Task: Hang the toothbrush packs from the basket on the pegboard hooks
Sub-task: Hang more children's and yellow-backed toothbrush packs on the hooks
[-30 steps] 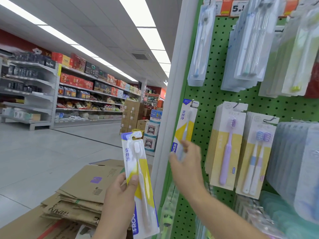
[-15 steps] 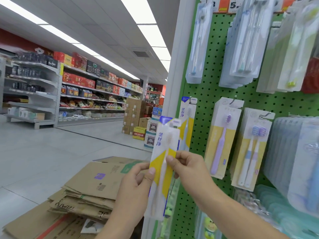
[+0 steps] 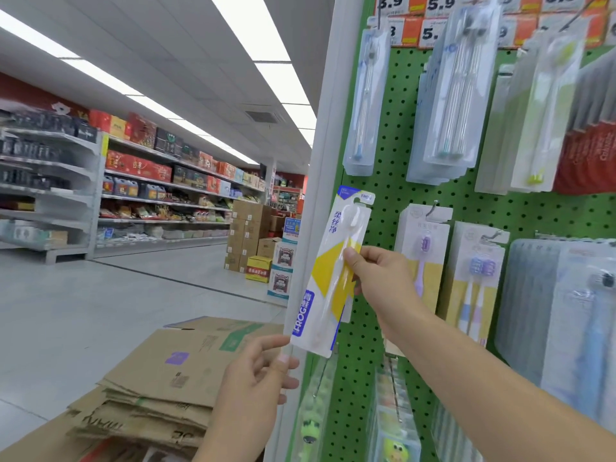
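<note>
At frame centre, against green pegboard (image 3: 393, 135) | toothbrush pack (image 3: 328, 278) tilted, pinched mid-card by right hand (image 3: 380, 278) | left hand (image 3: 256, 378) below, fingers loose, fingertip touching pack's bottom corner

My feed is bright and evenly lit: long ceiling light panels (image 3: 266, 51) run down the aisle and blow out to pure white. The floor (image 3: 100, 311) carries a soft sheen, with only faint shadows. Glare streaks the clear hanging packs (image 3: 456, 95) up top, so I can barely read what's inside (the wide lens also bends the white upright post (image 3: 328, 128) and leans the shelves (image 3: 150, 195) inward). The far aisle looks soft and the bottom edge smears.
</note>
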